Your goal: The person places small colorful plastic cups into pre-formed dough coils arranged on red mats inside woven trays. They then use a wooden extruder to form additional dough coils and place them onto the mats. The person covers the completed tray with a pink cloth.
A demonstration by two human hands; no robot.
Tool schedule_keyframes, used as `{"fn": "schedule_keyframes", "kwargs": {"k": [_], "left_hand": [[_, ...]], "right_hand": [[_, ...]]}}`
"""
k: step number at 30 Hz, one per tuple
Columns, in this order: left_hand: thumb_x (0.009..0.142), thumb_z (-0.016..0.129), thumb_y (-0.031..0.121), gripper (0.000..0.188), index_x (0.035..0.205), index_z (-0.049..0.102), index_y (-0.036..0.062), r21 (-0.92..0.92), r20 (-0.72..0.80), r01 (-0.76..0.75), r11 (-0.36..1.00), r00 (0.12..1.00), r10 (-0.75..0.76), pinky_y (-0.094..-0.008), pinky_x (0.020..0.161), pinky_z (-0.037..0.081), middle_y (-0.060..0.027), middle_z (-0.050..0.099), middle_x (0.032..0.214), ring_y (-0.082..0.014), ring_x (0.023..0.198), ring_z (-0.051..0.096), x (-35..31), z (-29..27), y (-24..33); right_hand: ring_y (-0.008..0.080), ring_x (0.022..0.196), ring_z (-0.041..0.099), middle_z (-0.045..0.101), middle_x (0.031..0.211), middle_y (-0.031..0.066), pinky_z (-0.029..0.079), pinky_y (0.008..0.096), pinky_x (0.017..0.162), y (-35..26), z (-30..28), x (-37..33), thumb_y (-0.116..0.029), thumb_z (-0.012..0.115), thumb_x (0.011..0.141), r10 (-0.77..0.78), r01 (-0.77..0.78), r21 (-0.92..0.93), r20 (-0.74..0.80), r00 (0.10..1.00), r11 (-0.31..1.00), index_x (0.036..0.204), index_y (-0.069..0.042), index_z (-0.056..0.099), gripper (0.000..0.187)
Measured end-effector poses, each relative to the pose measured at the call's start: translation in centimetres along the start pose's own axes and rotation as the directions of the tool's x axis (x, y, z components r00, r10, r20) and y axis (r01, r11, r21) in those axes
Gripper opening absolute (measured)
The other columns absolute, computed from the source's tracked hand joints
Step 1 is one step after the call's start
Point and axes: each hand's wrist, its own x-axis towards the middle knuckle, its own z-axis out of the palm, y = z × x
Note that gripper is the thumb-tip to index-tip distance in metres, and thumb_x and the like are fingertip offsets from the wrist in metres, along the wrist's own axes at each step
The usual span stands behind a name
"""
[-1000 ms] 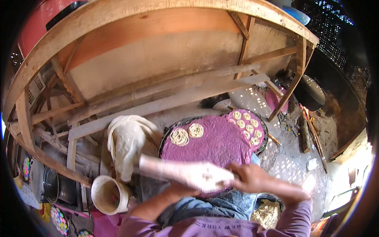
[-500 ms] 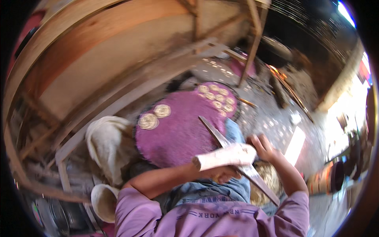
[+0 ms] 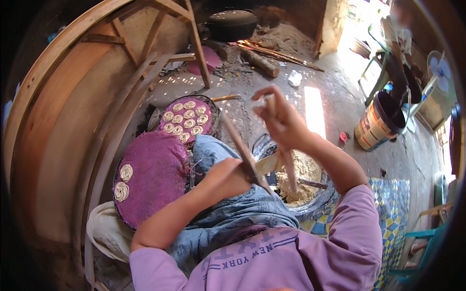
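Note:
My left hand is closed around a wooden noodle press, held over my lap with one long handle slanting up and away. Its pale middle part shows just right of my fist. Raised above the press, my right hand has its fingers bent and apart, slightly blurred; I see nothing clearly held in it. Below it, pale dough fills a wide basin, partly hidden by the press and my forearm. To my left, a round purple mat bears two coiled noodle nests.
Beyond lies a second mat holding several noodle nests. A wooden bench frame runs along the left. At the back, a dark pot stands over burning wood. A bucket, a fan and a person are at right.
My view has swung to the right. The press has turned from lying crosswise over my lap to standing more upright, and my right hand has lifted away from beside it.

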Motion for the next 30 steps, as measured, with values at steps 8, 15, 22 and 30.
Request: {"fn": "schedule_keyframes", "kwargs": {"k": [8, 15, 22, 30], "left_hand": [[0.088, 0.067, 0.013, 0.022, 0.105, 0.062, 0.0002, -0.865, -0.223, -0.046, 0.499, 0.927, -0.301, -0.0344, 0.079, 0.050, -0.0067, 0.066, 0.096, -0.0192, 0.092, 0.064, -0.9, 3.2, -5.7], [0.092, 0.062, 0.011, 0.056, 0.141, 0.037, -0.0015, -0.750, -0.640, -0.523, 0.405, 0.729, -0.242, -0.0365, 0.113, 0.026, -0.0129, 0.047, 0.138, -0.0227, 0.131, 0.040, 7.3, 8.6, 0.7], [0.095, 0.056, 0.023, 0.019, 0.093, 0.050, 0.0058, -0.601, -0.797, -0.753, 0.269, 0.536, -0.280, -0.0359, 0.082, 0.042, -0.0039, 0.044, 0.088, -0.0152, 0.083, 0.047, 3.2, -5.6, -0.1], [0.095, 0.052, 0.018, 0.015, 0.092, 0.050, 0.0042, -0.627, -0.760, -0.408, 0.663, 0.507, -0.406, -0.0322, 0.085, 0.033, -0.0051, 0.039, 0.087, -0.0160, 0.087, 0.039, -1.1, -6.0, -1.6]], "right_hand": [[0.0040, 0.043, 0.034, 0.037, 0.062, -0.0045, 0.031, 0.0212, 0.036, 13.2, -11.6, -8.3, -0.019, 0.045, 0.101, 0.488, 0.080, 0.629, -0.671, 0.558, 0.773, 0.107, -0.013, 0.043, 0.008], [0.0174, 0.066, 0.058, 0.042, 0.062, 0.0024, 0.052, 0.0320, 0.060, 18.9, -3.5, -8.9, -0.027, 0.038, 0.104, 0.853, 0.446, 0.778, -0.519, 0.059, 0.442, 0.096, -0.004, 0.044, 0.025], [0.0237, 0.086, 0.057, 0.060, 0.098, 0.0114, 0.042, 0.0310, 0.082, 19.3, -1.0, -20.2, -0.031, 0.045, 0.101, 0.286, -0.437, 0.017, -0.779, 0.558, 0.899, 0.107, -0.003, 0.064, 0.034], [0.0274, 0.091, 0.053, 0.057, 0.094, 0.0078, 0.037, 0.0432, 0.087, 22.6, 7.6, -33.2, -0.021, 0.063, 0.083, 0.191, -0.399, -0.665, -0.366, 0.911, 0.632, 0.094, -0.011, 0.065, 0.014]]}}
